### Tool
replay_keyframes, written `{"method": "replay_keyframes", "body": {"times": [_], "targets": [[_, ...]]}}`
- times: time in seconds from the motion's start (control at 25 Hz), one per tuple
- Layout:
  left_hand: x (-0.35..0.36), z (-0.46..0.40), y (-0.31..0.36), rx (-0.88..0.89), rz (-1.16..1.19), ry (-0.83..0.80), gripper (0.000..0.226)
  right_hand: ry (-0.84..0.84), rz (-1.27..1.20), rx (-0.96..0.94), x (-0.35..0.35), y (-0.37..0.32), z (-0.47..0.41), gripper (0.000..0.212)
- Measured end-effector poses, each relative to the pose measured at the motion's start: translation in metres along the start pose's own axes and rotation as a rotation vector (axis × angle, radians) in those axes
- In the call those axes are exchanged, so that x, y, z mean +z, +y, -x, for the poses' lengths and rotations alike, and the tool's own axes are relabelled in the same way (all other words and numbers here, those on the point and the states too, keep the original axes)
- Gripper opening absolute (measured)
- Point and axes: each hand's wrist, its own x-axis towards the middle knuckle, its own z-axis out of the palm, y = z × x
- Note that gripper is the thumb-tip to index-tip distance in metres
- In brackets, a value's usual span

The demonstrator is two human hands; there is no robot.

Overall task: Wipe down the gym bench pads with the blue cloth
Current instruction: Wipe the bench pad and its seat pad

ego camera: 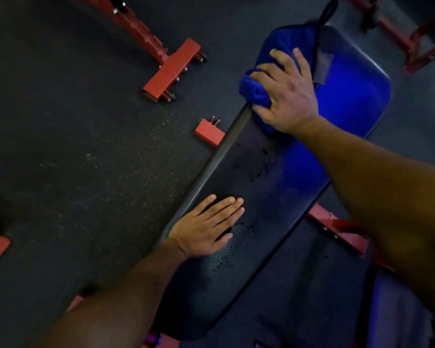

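Bunching the blue cloth [255,91] at the bench pad [249,172]'s far left edge, the right hand [286,96] is clenched; the left hand [206,228] is laid flat, fingers straight.

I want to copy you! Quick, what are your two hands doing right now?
Left hand: open, fingers straight, resting flat on the black bench pad.
Right hand: fingers curled on the bunched blue cloth, pressing it onto the pad.
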Motion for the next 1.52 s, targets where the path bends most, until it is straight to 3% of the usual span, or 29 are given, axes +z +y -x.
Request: {"method": "replay_keyframes", "body": {"times": [0.36,0.72,0.8,0.92,1.04,1.16,1.36,1.52], "targets": [[-0.004,0.001,-0.002,0.020,0.007,-0.013,0.066,0.051,-0.001,-0.018,0.008,0.003,-0.011,0.048],[0.001,0.025,-0.003,0.020,0.005,-0.012,0.069,-0.060,0.104,-0.075,0.000,0.002,-0.031,0.046],[0.003,0.027,-0.006,0.017,0.018,-0.005,0.068,-0.135,0.162,-0.097,-0.003,-0.019,-0.037,0.052],[0.000,0.026,-0.005,0.044,-0.004,0.008,0.066,-0.303,0.212,-0.300,0.010,-0.084,-0.022,0.064],[0.001,0.027,-0.006,0.062,-0.030,0.028,0.062,-0.462,0.127,-0.482,0.028,-0.154,0.005,0.057],[0.000,0.027,-0.007,0.060,-0.036,0.042,0.062,-0.548,0.070,-0.584,0.022,-0.151,-0.007,0.057],[0.003,0.027,-0.008,0.055,-0.012,0.057,0.062,-0.471,0.226,-0.333,0.003,-0.069,-0.054,0.061],[0.002,0.029,-0.009,0.057,0.000,0.055,0.063,-0.368,0.195,-0.360,0.019,-0.115,-0.026,0.061]]}}
